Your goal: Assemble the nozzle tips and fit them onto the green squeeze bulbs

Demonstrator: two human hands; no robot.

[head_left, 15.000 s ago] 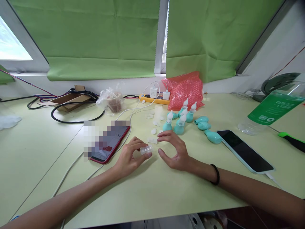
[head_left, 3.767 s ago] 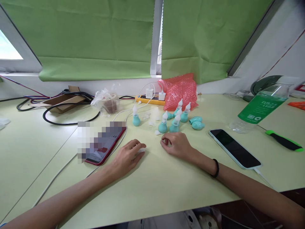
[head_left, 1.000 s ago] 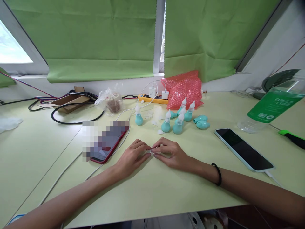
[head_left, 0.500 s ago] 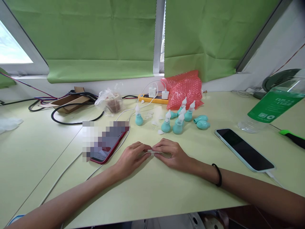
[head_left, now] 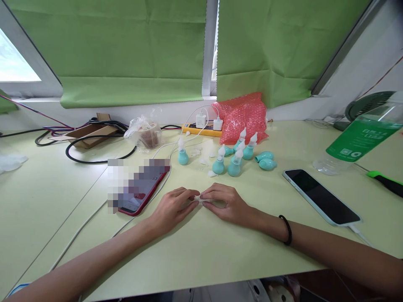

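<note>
- Left hand (head_left: 176, 208): thumb and fingertips nearly together, pinched on one end of a small clear piece (head_left: 200, 199).
- Right hand (head_left: 228, 204): fingertips clamped on its other end, palm hollow.
- The piece bridges both hands over the tabletop (head_left: 201, 256), long axis left to right; fingers hide its ends, so I cannot tell which way it points.
</note>
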